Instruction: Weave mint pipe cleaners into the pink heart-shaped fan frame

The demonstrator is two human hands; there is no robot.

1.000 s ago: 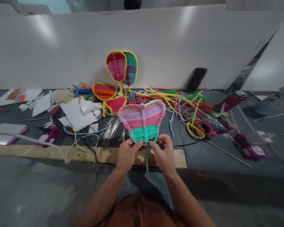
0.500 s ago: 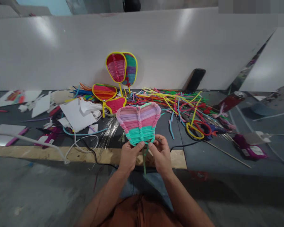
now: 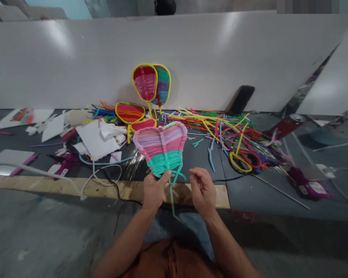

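Observation:
My left hand [image 3: 155, 189] grips the lower end of a heart-like fan [image 3: 162, 148], thumb in front. The fan is wrapped in pipe cleaners: pink and lilac bands above, turquoise below, with a twisted pink spine. Short turquoise pipe cleaner ends [image 3: 178, 175] stick out at its lower right. A thin green stem [image 3: 172, 200] hangs from its base and bends to the right. To the right, apart from the fan, is my right hand [image 3: 203, 191], its fingers curled in with nothing visible in them.
Finished-looking fans [image 3: 145, 83] lean on the white panel. A pile of pipe cleaners [image 3: 203, 119] lies behind the fan. Yellow-handled scissors [image 3: 240, 164], a phone [image 3: 241, 99], a can [image 3: 290, 125] and a purple glue gun [image 3: 306, 183] are right; papers [image 3: 97, 141] and cables are left.
My right hand has let go of the fan's lower edge and moved slightly right. The fan has shifted a little left in my left hand, and loose turquoise ends now show.

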